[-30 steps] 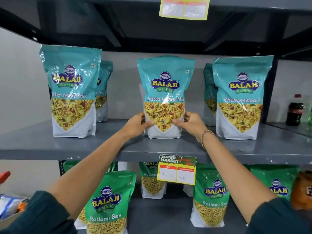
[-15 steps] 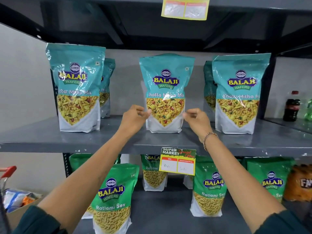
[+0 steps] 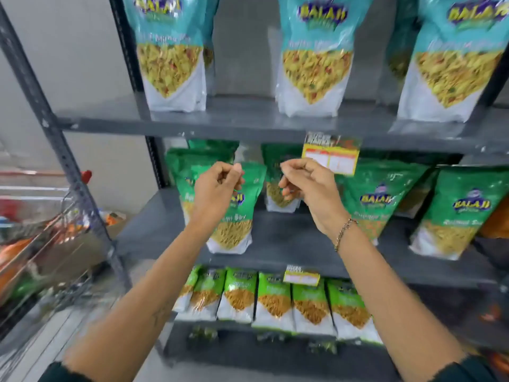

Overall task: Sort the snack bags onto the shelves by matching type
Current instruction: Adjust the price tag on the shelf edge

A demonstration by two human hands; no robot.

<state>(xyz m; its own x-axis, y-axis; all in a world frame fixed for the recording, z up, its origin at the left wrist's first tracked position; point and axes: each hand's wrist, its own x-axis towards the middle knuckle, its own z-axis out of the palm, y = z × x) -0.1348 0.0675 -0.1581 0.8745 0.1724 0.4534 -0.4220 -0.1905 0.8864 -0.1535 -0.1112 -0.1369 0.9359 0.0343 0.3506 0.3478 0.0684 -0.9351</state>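
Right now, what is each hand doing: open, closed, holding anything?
Left hand: fingers curled loosely shut, holding nothing.
Right hand: fingers curled loosely shut, holding nothing.

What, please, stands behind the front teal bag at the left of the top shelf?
Behind the front teal bag, the edge of another teal bag shows; the rest is covered.

Even, soft indoor lighting; motion blur smears print on the teal foil snack bags point(image 3: 315, 51); wide-angle distortion bends edges.
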